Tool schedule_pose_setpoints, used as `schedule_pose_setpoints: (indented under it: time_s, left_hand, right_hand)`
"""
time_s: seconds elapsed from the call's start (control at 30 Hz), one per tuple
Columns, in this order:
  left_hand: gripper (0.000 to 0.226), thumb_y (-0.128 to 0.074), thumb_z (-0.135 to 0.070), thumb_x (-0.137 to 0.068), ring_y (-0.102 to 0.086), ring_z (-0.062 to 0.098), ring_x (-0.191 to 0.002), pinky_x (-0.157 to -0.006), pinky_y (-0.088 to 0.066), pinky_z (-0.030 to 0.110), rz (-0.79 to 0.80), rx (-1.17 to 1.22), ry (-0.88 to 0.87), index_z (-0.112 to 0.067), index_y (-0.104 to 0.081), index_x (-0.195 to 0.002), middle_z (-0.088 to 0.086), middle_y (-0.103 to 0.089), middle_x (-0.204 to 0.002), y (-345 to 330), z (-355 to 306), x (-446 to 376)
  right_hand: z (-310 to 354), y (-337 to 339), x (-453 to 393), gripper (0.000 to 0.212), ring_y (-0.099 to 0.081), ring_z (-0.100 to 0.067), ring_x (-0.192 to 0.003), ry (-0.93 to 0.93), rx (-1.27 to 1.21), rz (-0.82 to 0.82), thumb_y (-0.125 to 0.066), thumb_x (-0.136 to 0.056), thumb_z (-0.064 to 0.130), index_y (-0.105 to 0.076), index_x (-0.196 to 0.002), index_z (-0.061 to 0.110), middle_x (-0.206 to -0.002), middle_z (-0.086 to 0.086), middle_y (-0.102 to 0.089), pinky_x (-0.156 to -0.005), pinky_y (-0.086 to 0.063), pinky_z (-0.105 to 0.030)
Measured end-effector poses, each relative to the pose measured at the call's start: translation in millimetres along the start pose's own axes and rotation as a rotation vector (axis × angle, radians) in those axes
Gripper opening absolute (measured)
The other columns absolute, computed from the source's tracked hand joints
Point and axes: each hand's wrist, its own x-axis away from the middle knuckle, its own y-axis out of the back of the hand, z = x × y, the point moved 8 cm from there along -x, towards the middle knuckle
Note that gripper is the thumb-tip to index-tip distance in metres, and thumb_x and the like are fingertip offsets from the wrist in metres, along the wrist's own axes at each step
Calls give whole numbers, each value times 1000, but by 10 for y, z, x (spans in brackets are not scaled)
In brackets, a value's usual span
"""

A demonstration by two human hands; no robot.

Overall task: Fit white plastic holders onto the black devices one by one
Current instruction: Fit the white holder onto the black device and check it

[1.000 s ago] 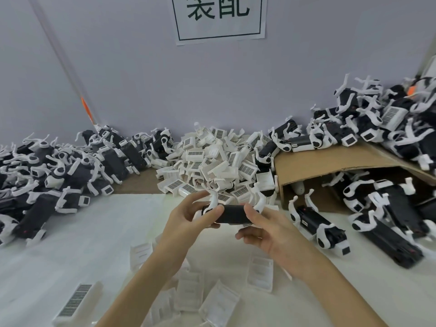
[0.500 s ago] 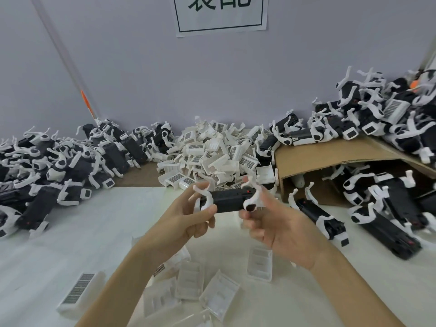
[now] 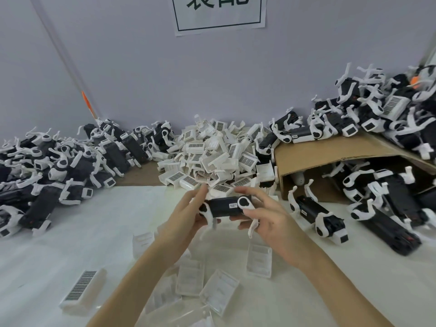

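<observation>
- A black device (image 3: 221, 206) is held level above the white desk (image 3: 99, 232), between both hands, just in front of the heap of loose white holders (image 3: 212, 156).
- It carries two white clips, one at each end, with white prongs pointing down.
- The left hand (image 3: 186, 220) grips the device's left end, fingers curled around it.
- The right hand (image 3: 266, 220) holds the right end, thumb on top and fingers curled beneath.
- One assembled device (image 3: 318, 215) lies just right of the hands, beside a tipped cardboard box (image 3: 330, 152).
- Piles of finished devices, too many to count, lie far left (image 3: 54, 166) and right (image 3: 389, 114).
- About five clear trays (image 3: 188, 277) and one barcoded holder (image 3: 81, 289) lie near the forearms.
- The wall sign (image 3: 219, 13) is cut off at the top.
</observation>
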Motion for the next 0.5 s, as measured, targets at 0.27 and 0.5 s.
schedule_pose_setpoints:
  time_s: [0.27,0.5]
  left_hand:
    - [42,-80,-61,-78,-62,17,-77,-71,-45,32,-130,-157,-273,-31,-77,-107,4,-76,-90,116,-254,61]
    - [57,-67,-81,-83,-66,33,-87,-83,-51,44,-213,47,-218,-30,-81,-103,4,-79,-98,168,-209,74]
  right_hand:
    - [47,-70,9,72,-78,-23,-99,59,156,-155,-76,-79,44,-47,-142,28,-109,-6,-80,-83,-59,-22]
    - [103,-212,83,89,-61,-6,-128,273,449,-69,-86,-82,42,-34,-155,47,-128,13,-69,-108,-43,-16]
